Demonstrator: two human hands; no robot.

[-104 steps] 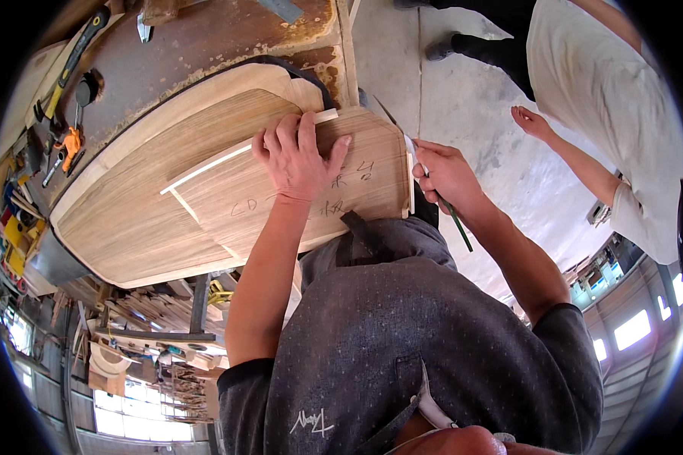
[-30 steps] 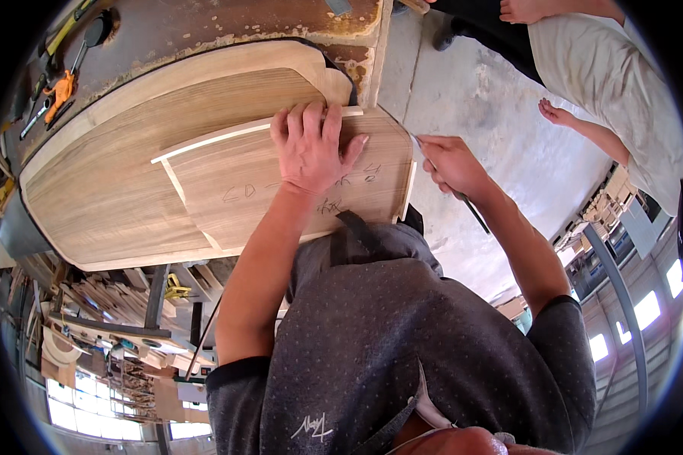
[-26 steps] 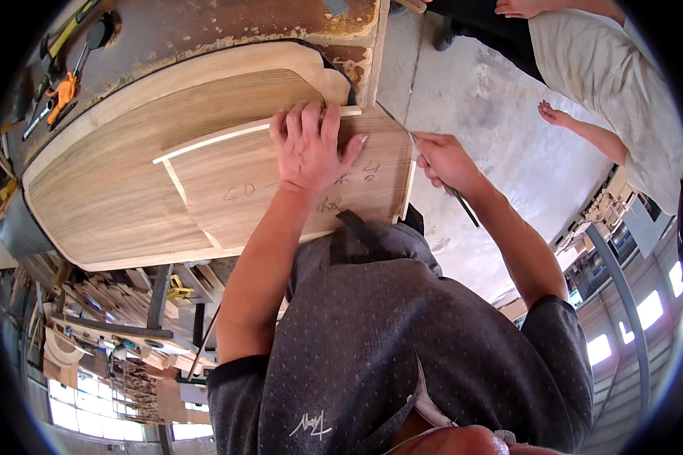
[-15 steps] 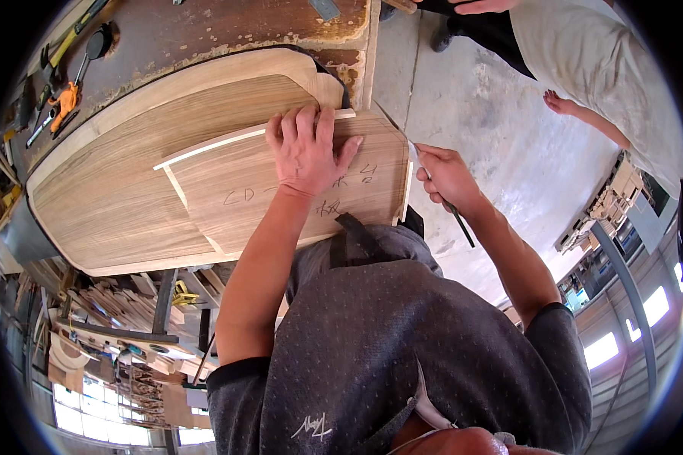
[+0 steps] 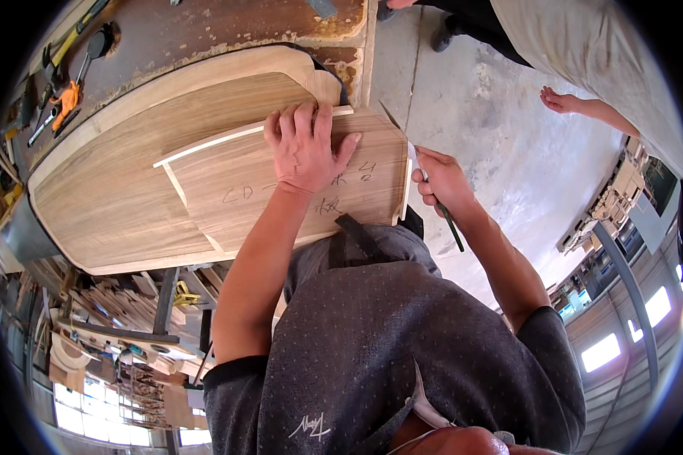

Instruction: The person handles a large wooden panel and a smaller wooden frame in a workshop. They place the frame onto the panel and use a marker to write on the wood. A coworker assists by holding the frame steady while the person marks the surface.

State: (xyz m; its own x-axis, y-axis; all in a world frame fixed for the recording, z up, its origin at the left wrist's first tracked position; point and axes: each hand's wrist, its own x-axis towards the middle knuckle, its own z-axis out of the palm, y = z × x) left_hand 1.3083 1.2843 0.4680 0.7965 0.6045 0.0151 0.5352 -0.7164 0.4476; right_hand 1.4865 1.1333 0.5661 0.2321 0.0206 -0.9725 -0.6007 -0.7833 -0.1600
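Observation:
A wooden panel (image 5: 281, 201) with pale edge strips and handwritten marks lies on a larger rounded wooden board (image 5: 114, 167). My left hand (image 5: 303, 152) presses on its far part, fingers curled over the pale strip (image 5: 228, 139) along that edge, thumb stretched to the right. Past the panel's right end, my right hand (image 5: 442, 182) is closed around a slim file-like tool (image 5: 452, 230) with a dark green rear end. Its narrow pointed front reaches up along the panel's right corner; my fingers hide its middle. Whether it touches the edge is hard to tell.
A worn brown bench (image 5: 182, 34) carries a hammer (image 5: 76, 34), a black-headed mallet (image 5: 97, 44) and an orange-handled tool (image 5: 68, 97) at the far left. Another person (image 5: 584, 45) stands at the upper right on the concrete floor (image 5: 501, 98). Wood offcuts (image 5: 102, 303) are piled at lower left.
My right hand has shifted slightly left with the tool, whose rear end has swung left and a little down. My left hand stays almost in place. The other person's arm has moved a little.

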